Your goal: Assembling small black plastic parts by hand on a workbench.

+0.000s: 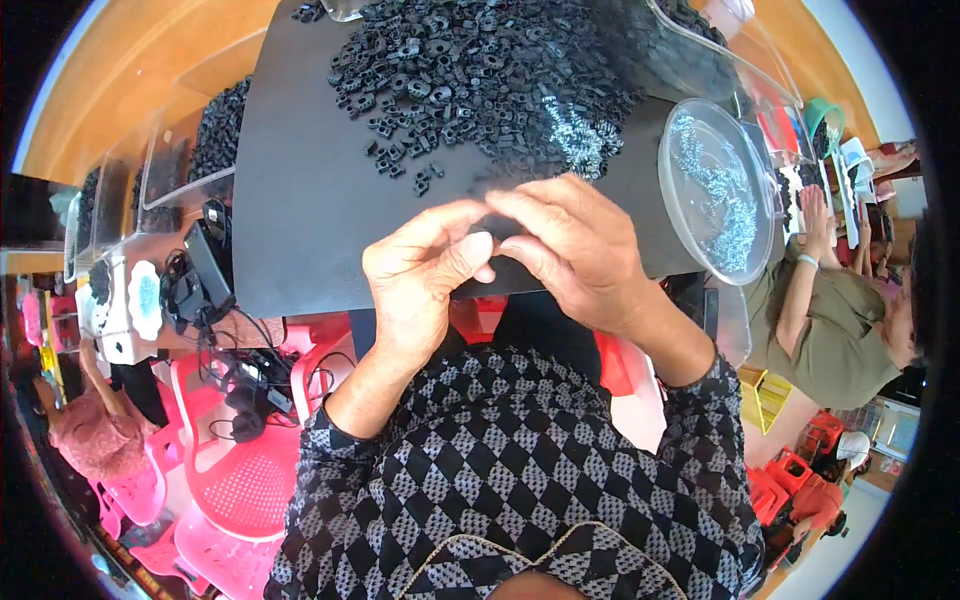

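Observation:
My left hand and my right hand meet over the near edge of a black work mat. Thumbs and fingertips of both are bent together in a pinch. Whatever lies between them is hidden or too small to make out; a dark patch shows there. Beyond my hands spreads a big heap of small black plastic parts. A little pile of silvery metal springs rests at its near right side. Right of my right hand, a round clear plastic tub contains more loose springs.
Clear bins of black parts stand at the left, beside a black power adapter and tangled cables. A large clear bin is at the far right. Pink plastic chairs fill the lower left. Other people sit on both sides.

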Available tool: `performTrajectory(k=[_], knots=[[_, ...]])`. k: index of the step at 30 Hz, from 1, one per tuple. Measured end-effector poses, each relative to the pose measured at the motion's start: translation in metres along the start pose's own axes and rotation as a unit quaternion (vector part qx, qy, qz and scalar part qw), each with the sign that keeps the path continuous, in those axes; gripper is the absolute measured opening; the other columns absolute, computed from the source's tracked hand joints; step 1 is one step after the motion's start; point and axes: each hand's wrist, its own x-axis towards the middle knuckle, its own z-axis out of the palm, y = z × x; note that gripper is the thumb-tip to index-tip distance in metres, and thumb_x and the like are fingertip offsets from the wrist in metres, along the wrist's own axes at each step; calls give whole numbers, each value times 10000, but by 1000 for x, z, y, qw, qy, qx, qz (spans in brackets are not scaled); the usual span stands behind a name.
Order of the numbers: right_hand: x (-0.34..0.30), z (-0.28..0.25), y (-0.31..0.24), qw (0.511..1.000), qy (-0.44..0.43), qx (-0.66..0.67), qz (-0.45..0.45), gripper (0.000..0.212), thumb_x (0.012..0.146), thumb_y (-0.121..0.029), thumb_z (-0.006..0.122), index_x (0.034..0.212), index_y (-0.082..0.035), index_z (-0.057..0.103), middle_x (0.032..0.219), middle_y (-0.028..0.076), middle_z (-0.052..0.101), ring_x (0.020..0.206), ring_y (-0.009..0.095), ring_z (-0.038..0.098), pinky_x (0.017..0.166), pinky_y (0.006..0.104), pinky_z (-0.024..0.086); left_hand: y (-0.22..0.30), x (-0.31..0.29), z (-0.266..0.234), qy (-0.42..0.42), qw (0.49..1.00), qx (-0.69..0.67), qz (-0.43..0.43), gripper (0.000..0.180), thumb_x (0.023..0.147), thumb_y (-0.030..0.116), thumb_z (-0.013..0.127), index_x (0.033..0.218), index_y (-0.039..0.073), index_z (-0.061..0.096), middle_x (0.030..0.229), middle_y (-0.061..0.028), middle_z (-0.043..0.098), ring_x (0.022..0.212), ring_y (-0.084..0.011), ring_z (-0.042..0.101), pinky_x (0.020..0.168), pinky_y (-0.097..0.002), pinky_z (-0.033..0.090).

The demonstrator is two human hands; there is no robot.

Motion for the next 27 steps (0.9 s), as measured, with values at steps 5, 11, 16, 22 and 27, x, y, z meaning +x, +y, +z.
performTrajectory(k=[5, 11, 16, 22, 27], knots=[[-6, -1, -2, 996, 6, 50, 68, 248, 718, -21, 689, 957, -13, 626, 841, 108, 603, 698, 249, 585, 610, 319, 480, -2, -2, 2, -40, 999, 1, -14, 220, 793, 7, 666, 1001, -57, 633, 822, -97, 640, 638, -133, 583, 602, -236, 508], [-8, -6, -10, 938, -1, 237, 253, 156, 804, -21, 652, 954, 22, 646, 860, 61, 625, 751, 106, 576, 657, 231, 456, 2, -2, 1, -67, 990, 103, 69, 184, 818, 38, 656, 994, -17, 658, 789, -34, 611, 661, -92, 558, 574, -211, 473], [-5, -4, -16, 855, 34, 361, 372, 143, 829, -65, 649, 949, 13, 638, 803, 29, 628, 705, 75, 563, 617, 200, 446, 1, -1, -1, -86, 966, 209, 126, 211, 801, 24, 672, 997, -48, 645, 818, -72, 621, 637, -104, 567, 577, -209, 480], [-2, -12, -16, 812, -16, 356, 462, 189, 860, -174, 629, 945, -5, 636, 780, 16, 631, 662, 53, 557, 553, 184, 428, -1, -5, 6, -29, 943, 281, 177, 218, 756, 64, 699, 951, -9, 635, 766, -98, 638, 651, -175, 615, 580, -279, 485], [1, -15, -20, 811, -53, 350, 466, 197, 855, -187, 621, 904, 4, 637, 730, 33, 629, 616, 55, 526, 528, 178, 389, -3, -4, -3, -26, 923, 335, 186, 203, 766, 61, 710, 940, -23, 646, 807, -58, 652, 656, -100, 585, 592, -225, 479]])
